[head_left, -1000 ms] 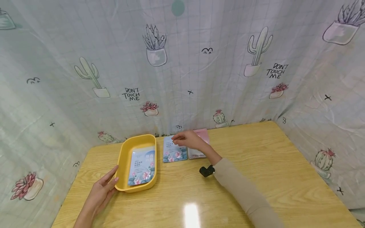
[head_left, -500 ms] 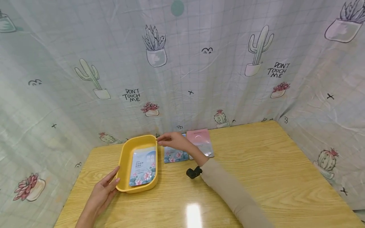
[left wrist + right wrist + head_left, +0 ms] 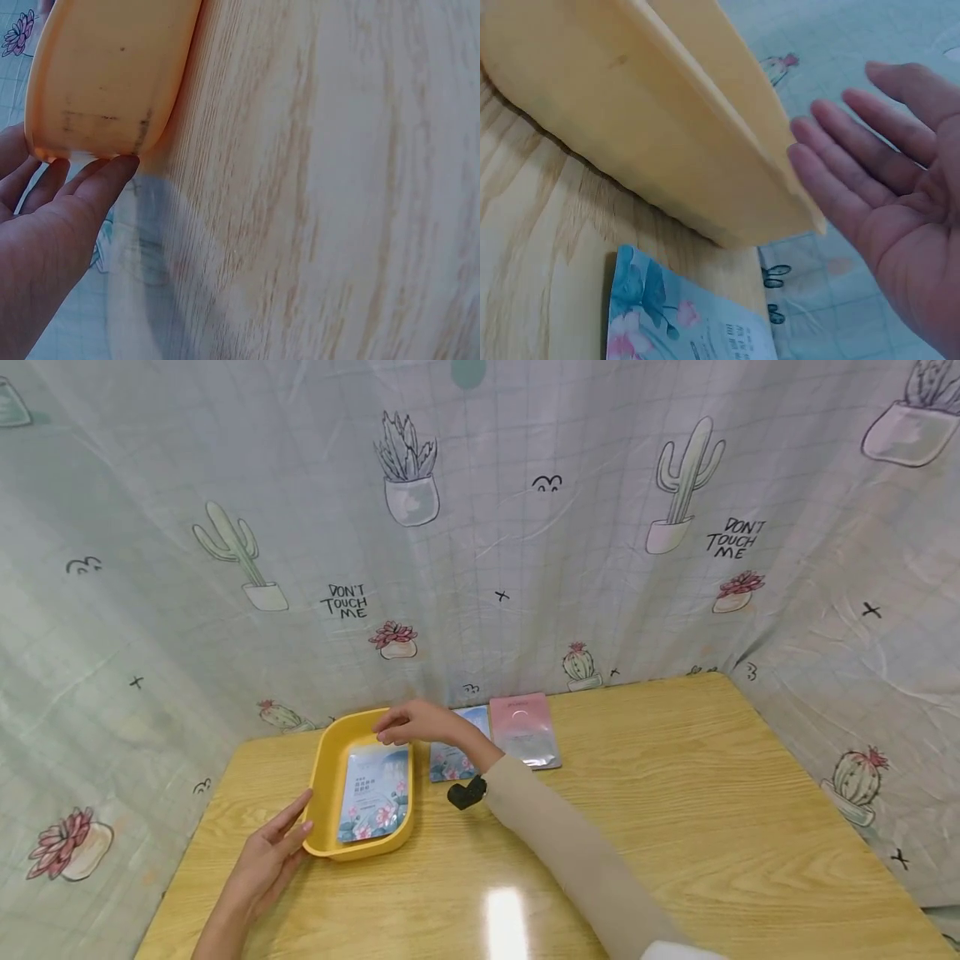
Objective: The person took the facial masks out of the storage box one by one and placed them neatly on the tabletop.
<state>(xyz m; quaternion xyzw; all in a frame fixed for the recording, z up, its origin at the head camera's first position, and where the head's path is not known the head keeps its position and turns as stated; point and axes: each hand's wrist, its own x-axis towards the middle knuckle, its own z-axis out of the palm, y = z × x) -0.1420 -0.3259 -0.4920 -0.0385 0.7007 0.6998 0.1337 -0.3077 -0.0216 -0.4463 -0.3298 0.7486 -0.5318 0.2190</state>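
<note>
A yellow plastic bin (image 3: 322,777) stands on the left part of the table, with a blue flowered sheet mask packet (image 3: 372,793) lying flat inside. My left hand (image 3: 262,860) touches the outside of the bin's near left corner, fingertips against its wall (image 3: 112,82). Over the far right rim hovers my right hand (image 3: 420,724), its fingers loosely extended and nothing held, as the right wrist view shows. Beneath the right wrist, partly covered, another blue packet (image 3: 450,764) lies beside the bin. A pink and silver packet (image 3: 525,731) lies to its right.
The wooden table (image 3: 675,793) extends right and toward the front. A patterned curtain (image 3: 480,543) hangs along its back and sides. A black wrist camera (image 3: 467,793) sits at the right wrist.
My right hand has moved left from above the blue packet on the table to over the bin. The left hand stays at the bin's corner, and the packets have not moved.
</note>
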